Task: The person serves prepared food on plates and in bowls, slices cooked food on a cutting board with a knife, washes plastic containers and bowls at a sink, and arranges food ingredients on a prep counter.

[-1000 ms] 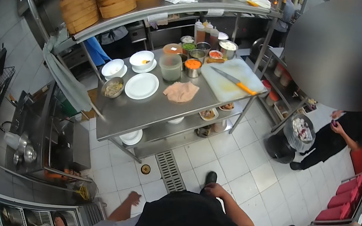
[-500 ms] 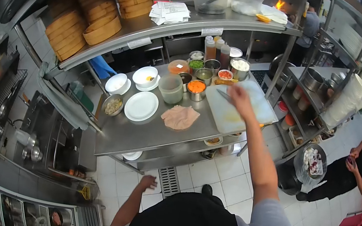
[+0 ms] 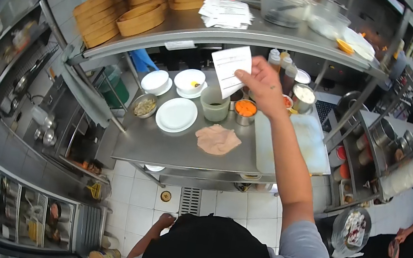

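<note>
My right hand [image 3: 264, 85] pinches a white printed order slip [image 3: 230, 70] between thumb and fingers, raised above the steel worktable [image 3: 143, 146]. Below the slip are a translucent plastic tub [image 3: 213, 109] and a metal container of orange pieces [image 3: 246, 109]. My right forearm crosses in front of the white cutting board [image 3: 297, 144]. A flat, pale pink piece [image 3: 218, 139], apparently raw meat or skin, lies on the steel. My left hand [image 3: 165, 221] hangs low beside my black apron, fingers loosely bent, with nothing visible in it.
An overhead shelf [image 3: 189, 34] carries bamboo steamers [image 3: 96, 17], a stack of slips [image 3: 227, 13] and plastic tubs [image 3: 281, 9]. White plates [image 3: 176, 115] and bowls stand at the table's left. Another person [image 3: 394, 248] is at right, near a lined bin [image 3: 352, 230].
My right hand has left the space above the cutting board, moved up and left, and now holds the slip. The camera view has shifted. My left hand has moved closer to my apron.
</note>
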The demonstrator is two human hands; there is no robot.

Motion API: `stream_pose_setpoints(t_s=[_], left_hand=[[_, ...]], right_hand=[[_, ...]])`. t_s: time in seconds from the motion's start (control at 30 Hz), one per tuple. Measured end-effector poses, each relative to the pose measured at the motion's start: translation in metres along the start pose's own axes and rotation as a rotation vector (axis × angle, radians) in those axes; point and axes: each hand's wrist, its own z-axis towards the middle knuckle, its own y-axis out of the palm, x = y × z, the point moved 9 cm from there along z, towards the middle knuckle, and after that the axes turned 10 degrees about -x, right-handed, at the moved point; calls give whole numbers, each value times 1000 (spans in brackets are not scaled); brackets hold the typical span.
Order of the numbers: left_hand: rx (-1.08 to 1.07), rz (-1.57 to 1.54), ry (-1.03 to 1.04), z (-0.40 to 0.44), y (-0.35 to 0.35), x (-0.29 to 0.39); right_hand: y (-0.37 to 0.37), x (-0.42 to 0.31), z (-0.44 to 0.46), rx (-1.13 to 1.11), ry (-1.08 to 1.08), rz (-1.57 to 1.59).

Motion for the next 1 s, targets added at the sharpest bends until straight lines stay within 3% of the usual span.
stream_pose_setpoints(t_s=[0.03,0.13,0.2,0.23,0.33,0.43,0.53,0.57,0.7,0.77,0.83,0.87,0.9,0.93,1.0], left_hand=[[-110,518,44,-21,15,4],[-98,524,-4,-63,39,-26],[-164,32,-136,-80,44,-57],[-160,-84,-166,-79,42,-64],[-136,-256,-146,-63,25,-66],[-108,-334,-52,-39,4,-57],[-92,-433,10,-25,-26,-55],[-79,-485,17,-19,-39,-54],[-31,-636,32,1,-101,-76],[-49,-636,17,11,-122,-97],[-122,-602,-7,27,-126,-137],[-219,-673,-195,25,-129,-154],[-221,-507,-11,30,-139,-157],[-210,-404,141,29,-146,-157],[-141,-197,441,18,-163,-154]], right_hand=[[10,-32,8,18,27,-26],[8,-99,63,25,-313,-114],[-8,-124,103,136,-371,-287],[-16,-145,119,312,-330,-780],[-32,-147,176,396,-256,-614],[-43,-112,212,206,-152,-681],[-56,-55,204,100,322,-902],[-35,-65,188,35,416,-1137],[0,-109,129,468,-282,-1742],[25,-108,87,557,-222,-1539],[54,-56,57,384,253,-1120],[61,-10,44,264,374,-929],[77,22,41,95,507,-955],[73,47,43,177,408,-1051],[68,77,57,379,215,-871]])
